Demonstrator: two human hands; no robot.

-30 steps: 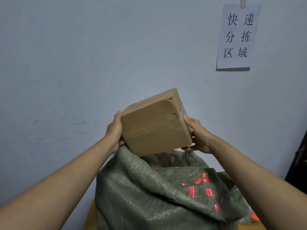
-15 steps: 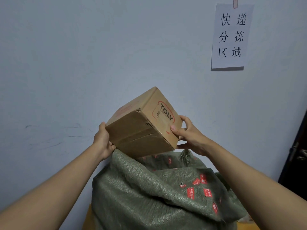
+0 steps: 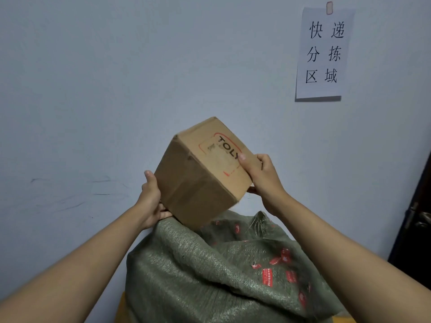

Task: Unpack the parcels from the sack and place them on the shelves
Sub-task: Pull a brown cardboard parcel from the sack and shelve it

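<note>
While tilted above the sack (image 3: 210, 271), the box (image 3: 200, 180) sits gripped between both hands' curled fingers (image 3: 242, 157).

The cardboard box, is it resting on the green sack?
No, both hands hold the cardboard box in the air above the green sack.

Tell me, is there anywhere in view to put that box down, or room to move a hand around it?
No shelf or flat surface shows. The sack fills the space below the cardboard box, gripped by left hand and right hand. Open air lies left along the wall and above, below the paper sign.
</note>
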